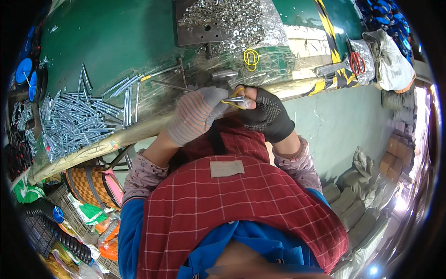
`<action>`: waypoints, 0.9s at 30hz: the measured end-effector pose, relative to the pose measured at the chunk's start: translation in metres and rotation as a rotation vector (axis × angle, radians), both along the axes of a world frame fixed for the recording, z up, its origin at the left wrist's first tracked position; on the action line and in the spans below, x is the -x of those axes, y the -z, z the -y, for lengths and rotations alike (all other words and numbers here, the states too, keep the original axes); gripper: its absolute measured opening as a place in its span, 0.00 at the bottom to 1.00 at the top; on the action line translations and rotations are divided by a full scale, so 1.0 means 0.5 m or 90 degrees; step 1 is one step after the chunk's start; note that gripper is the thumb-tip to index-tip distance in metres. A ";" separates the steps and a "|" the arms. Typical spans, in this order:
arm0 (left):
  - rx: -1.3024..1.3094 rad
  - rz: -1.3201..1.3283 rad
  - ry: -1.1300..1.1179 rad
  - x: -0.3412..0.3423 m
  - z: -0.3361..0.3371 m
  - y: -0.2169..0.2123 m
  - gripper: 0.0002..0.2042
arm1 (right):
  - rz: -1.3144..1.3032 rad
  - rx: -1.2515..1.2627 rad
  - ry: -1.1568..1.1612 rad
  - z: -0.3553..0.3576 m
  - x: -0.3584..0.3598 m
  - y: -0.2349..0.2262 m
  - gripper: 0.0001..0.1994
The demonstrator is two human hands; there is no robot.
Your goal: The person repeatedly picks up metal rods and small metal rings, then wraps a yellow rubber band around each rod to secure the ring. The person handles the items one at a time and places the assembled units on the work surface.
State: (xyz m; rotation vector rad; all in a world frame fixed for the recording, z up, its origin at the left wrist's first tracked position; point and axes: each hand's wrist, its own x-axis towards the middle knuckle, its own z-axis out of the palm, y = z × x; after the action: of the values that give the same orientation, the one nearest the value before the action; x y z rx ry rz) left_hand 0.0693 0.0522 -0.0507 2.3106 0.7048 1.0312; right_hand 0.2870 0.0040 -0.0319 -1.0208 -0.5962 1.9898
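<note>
In front of my apron, at the table's front edge, both gloved hands meet. My right hand (268, 115), in a black dotted glove with bare fingertips, is closed on a small shiny tapered metal piece (240, 100). A thin yellow band (227, 99) runs at that piece toward my left hand (197, 114). The left hand wears a grey striped glove; its fingers are pinched at the band, and its fingertips are partly hidden. Beyond the hands, a short metal cylinder (225, 75) and a thin metal rod (170, 86) are at the bench edge. Another looped yellow band (251, 59) lies farther back.
Long bolts (79, 120) are heaped on the green table (111, 42) at left. Small metal parts (232, 21) cover a dark plate at the back. Red-handled scissors (357, 63) and a white bag (392, 65) are at right. A checkered bag (88, 186) sits below left.
</note>
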 end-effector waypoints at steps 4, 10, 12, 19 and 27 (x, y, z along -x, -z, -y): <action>-0.191 -0.252 -0.056 0.034 0.000 -0.019 0.13 | 0.195 -0.036 -0.007 -0.008 -0.001 -0.040 0.13; -0.081 -0.456 -0.028 0.013 0.011 -0.046 0.15 | 0.296 -0.139 -0.052 -0.015 0.011 -0.062 0.14; -0.037 -0.404 -0.090 0.005 0.023 -0.036 0.14 | 0.557 -0.344 -0.101 -0.005 0.045 -0.097 0.15; 0.211 0.138 -0.087 0.016 -0.001 0.057 0.14 | 0.782 -0.679 0.113 0.021 0.038 -0.103 0.18; 0.728 0.282 0.001 -0.015 0.025 -0.023 0.18 | 0.376 -0.272 0.087 -0.060 0.031 -0.056 0.10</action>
State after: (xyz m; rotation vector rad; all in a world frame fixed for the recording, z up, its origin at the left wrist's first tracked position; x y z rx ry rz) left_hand 0.0769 0.0400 -0.0391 1.0622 0.8021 0.7686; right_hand 0.2713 0.0342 -0.0041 -1.3275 -1.1740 1.3415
